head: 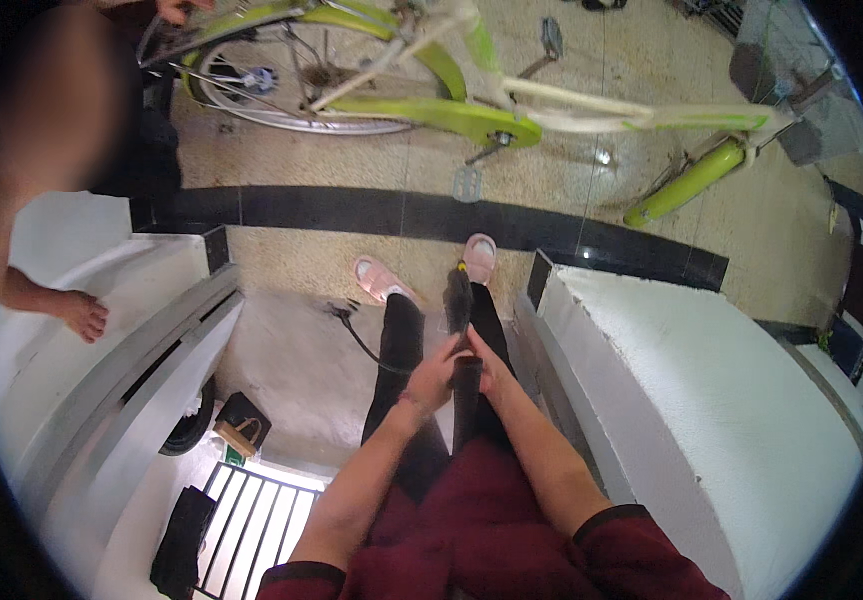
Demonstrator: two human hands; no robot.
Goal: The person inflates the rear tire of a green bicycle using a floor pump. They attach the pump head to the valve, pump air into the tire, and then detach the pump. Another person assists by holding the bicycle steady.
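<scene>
Both my left hand (433,373) and my right hand (491,369) are closed around a long, limp black item (459,304), possibly a bicycle inner tube. It hangs in front of my legs, with a small yellow spot at its far end, and a darker flat length runs from my hands back toward my body. A thin black hose (364,346) curves out to the left past my leg. Beyond the black tiled sill is a green and white bicycle (431,112), with a silver rear rim (289,124), a green chain guard and a pedal (467,184).
White low walls flank me at left (124,255) and right (671,345). Another person's hand (85,315) rests on the left wall, their other hand (176,9) near the rear wheel. Behind me are a metal grille (251,525), a black bag (245,420) and a tyre (195,431).
</scene>
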